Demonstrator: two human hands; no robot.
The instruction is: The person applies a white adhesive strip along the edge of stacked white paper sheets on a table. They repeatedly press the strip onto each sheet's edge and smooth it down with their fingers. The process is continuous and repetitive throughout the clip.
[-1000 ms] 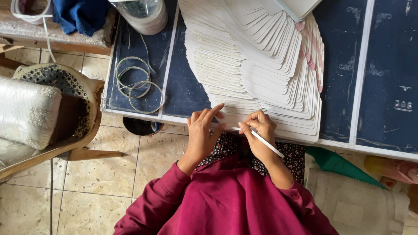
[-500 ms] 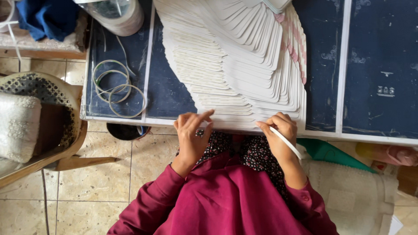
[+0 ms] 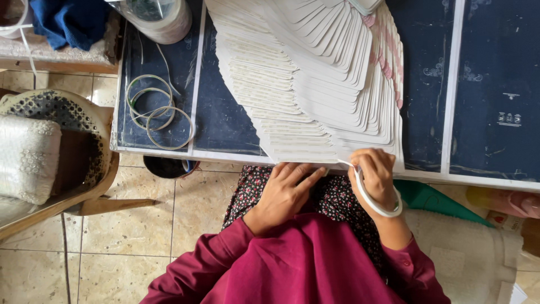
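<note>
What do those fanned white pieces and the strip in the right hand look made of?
Fanned white pieces: likely stiff card or thin board, matte, with crisp stacked edges and rounded corners. White strip curling from the right hand: probably thin paper or plastic backing, smooth; it bends in a loop without creasing.

**A:** Where are the person's hands?

**B:** Both sit close in front of the body, arms in magenta sleeves bent at the elbows. The left hand [image 3: 285,191] lies palm down, fingers stretched toward one o'clock.

**A:** And the other?

**B:** The right hand [image 3: 374,175] is at three o'clock of the left, near it, fingers curled and pinched together at eleven o'clock.
</note>
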